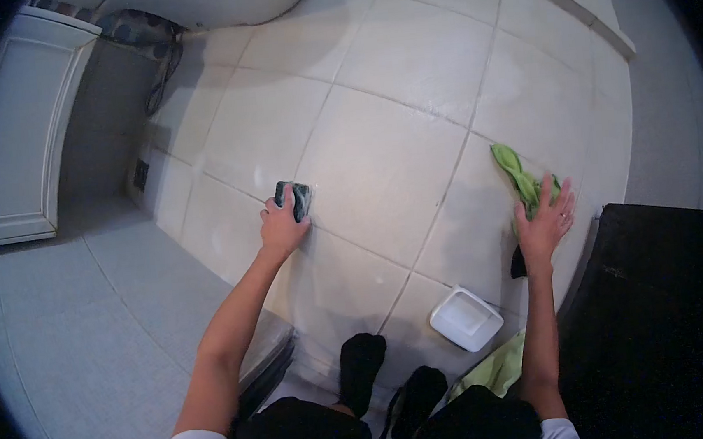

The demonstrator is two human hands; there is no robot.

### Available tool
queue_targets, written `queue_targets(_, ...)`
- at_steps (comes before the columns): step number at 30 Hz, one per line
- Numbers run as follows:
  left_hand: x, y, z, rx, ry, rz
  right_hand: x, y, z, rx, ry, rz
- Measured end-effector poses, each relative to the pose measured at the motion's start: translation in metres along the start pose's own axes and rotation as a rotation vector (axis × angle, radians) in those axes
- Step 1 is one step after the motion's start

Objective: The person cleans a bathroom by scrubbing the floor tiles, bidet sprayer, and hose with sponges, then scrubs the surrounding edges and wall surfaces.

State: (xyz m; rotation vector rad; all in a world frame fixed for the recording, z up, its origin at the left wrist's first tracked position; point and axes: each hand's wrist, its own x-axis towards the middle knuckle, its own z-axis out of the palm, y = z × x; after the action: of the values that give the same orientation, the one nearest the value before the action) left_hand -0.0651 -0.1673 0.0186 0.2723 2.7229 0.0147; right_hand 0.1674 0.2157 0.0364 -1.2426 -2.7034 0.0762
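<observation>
On the pale tiled floor (396, 150), my left hand (283, 230) is closed round a dark green scrubber (293, 195) with whitish foam about it; whether it is a sponge or a brush I cannot tell. Over to the right, my right hand (546, 222) has its fingers spread over a crumpled bright green cloth (516, 172). Part of that cloth is hidden under the hand. A small black thing (518, 262) lies beside the right wrist, its kind unclear.
A white plastic tub (465, 319) stands near my feet (361, 367). Behind it lies a paler green cloth (499, 369). A white cabinet (21, 130) hangs at the left, above a grey ledge (69, 308). A dark box-like surface (655, 295) borders the right side. A low sill (566, 4) crosses the far right.
</observation>
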Motion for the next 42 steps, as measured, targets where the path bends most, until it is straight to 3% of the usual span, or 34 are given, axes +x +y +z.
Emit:
queue_targets(1, 0.000, 0.001, -0.001, 0.035, -0.038, 0.042, 0.001, -0.009, -0.003, 0.002, 0.002, -0.002)
queue_targets(3, 0.001, -0.003, 0.002, 0.023, -0.050, 0.063, 0.006, -0.023, -0.005, -0.061, -0.414, 0.035)
queue_targets(5, 0.010, -0.006, -0.001, 0.000, -0.013, 0.074, 0.004, -0.028, 0.015, -0.118, -0.323, -0.016)
queue_targets(7, 0.010, -0.001, -0.005, 0.121, -0.117, 0.071, 0.023, -0.056, 0.026, -0.159, -0.224, -0.071)
queue_targets(10, 0.010, 0.007, -0.013, 0.102, -0.164, 0.013, 0.042, -0.119, 0.025, -0.005, -0.301, -0.291)
queue_targets(12, 0.011, 0.007, -0.002, 0.114, -0.136, 0.001, 0.073, -0.177, 0.040, 0.157, -0.573, -0.235)
queue_targets(16, 0.009, 0.011, -0.010, 0.087, -0.171, -0.027, 0.116, -0.267, 0.051, 0.163, -0.771, -0.109)
queue_targets(18, 0.012, 0.009, -0.007, 0.088, -0.181, -0.020, 0.119, -0.277, 0.065, 0.104, -0.876, 0.045)
queue_targets(33, 0.011, 0.005, -0.002, 0.136, -0.179, -0.005, 0.147, -0.293, 0.050, -0.026, -1.144, 0.040)
queue_targets(35, 0.013, -0.001, -0.002, 0.223, -0.221, 0.040, 0.148, -0.293, 0.052, -0.043, -1.148, 0.056)
queue_targets(36, 0.017, 0.002, -0.029, 0.062, -0.434, 0.004, 0.146, -0.294, 0.058, -0.067, -1.125, 0.068)
queue_targets(38, 0.044, 0.025, -0.097, 0.002, -0.620, -0.204, 0.150, -0.299, 0.061, -0.054, -1.145, 0.065)
queue_targets(39, 0.070, 0.024, -0.113, -0.181, -0.499, -0.292, 0.148, -0.293, 0.058, -0.058, -1.158, 0.079)
queue_targets(42, 0.163, 0.029, -0.262, -0.291, 0.404, -0.133, 0.147, -0.293, 0.060, -0.088, -1.146, 0.085)
